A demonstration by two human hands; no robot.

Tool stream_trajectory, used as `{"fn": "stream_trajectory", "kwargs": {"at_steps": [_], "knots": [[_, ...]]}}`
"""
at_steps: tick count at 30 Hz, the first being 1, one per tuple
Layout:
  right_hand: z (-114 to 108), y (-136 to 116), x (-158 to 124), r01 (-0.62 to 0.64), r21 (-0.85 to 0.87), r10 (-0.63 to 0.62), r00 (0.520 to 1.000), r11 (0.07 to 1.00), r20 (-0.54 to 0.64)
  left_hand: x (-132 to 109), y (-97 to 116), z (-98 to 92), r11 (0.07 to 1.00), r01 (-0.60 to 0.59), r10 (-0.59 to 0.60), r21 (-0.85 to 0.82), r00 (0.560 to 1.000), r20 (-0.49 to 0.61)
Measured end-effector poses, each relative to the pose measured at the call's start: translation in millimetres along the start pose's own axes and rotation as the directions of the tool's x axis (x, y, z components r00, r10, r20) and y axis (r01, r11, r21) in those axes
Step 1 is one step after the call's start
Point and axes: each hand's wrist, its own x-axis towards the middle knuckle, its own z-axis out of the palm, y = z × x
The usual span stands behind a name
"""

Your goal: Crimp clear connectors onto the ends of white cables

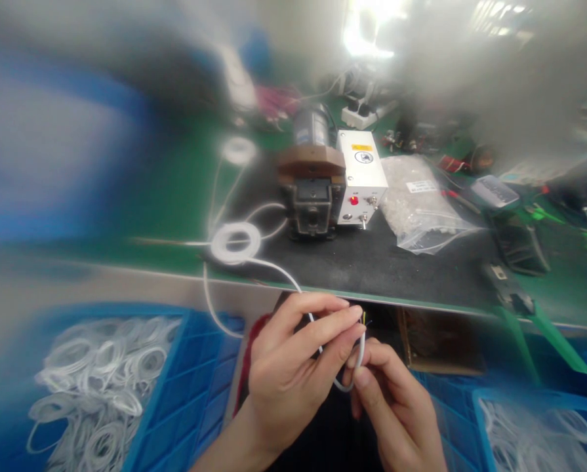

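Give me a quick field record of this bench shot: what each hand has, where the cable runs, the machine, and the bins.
left hand: pinches the white cable near its stripped end
right hand: fingers at the same cable end, thin coloured wires showing
cable run: from a coil on the bench edge down to the hands
machine: white box, red light lit
bag: clear, right of machine
bins: blue crate of white cable coils at left; another at right
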Motion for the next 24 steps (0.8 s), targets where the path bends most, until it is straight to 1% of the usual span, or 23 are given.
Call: {"fn": "stream_trajectory", "kwargs": {"at_steps": [3,6,9,12,14,18,20,22,24], "knots": [[-0.4,-0.2,-0.2,-0.004,0.0,0.004,1.0,1.0,-0.001,-1.3,0.3,-0.6,1.0,0.005,-0.005,0.006,1.0,0.011],[-0.2,-0.1,-1.1,0.002,0.001,-0.002,1.0,1.0,-0.001,0.8,1.6,-1.1,0.999,0.021,-0.02,-0.042,1.0,0.003],[0.0,0.5,-1.6,0.0,0.022,0.0,1.0,1.0,0.0,3.5,2.2,-0.5,0.984,0.091,-0.089,-0.152,0.996,0.019],[-0.1,0.7,-0.3,-0.001,0.037,0.001,1.0,0.999,0.007,3.2,1.2,0.7,0.953,0.197,-0.181,-0.232,0.979,0.091],[-0.2,0.3,0.9,0.0,0.041,0.0,1.0,0.999,0.009,1.4,0.7,1.3,0.94,0.226,-0.2,-0.256,0.972,0.125],[-0.1,-1.9,1.9,-0.016,0.04,0.016,1.0,0.999,0.004,-2.3,1.8,1.8,0.945,0.202,-0.172,-0.256,0.976,0.135],[0.0,-3.7,2.0,-0.003,0.003,0.003,1.0,1.0,0.002,-2.9,2.8,2.0,0.955,0.179,-0.148,-0.238,0.979,0.142],[-0.3,-6.7,2.9,0.043,-0.066,-0.044,0.999,0.997,-0.012,-2.1,3.7,2.5,0.962,0.155,-0.122,-0.226,0.981,0.153],[-0.9,-11.3,5.5,0.114,-0.143,-0.122,0.992,0.983,-0.045,-0.6,4.6,3.1,0.966,0.132,-0.097,-0.223,0.982,0.161]]}}
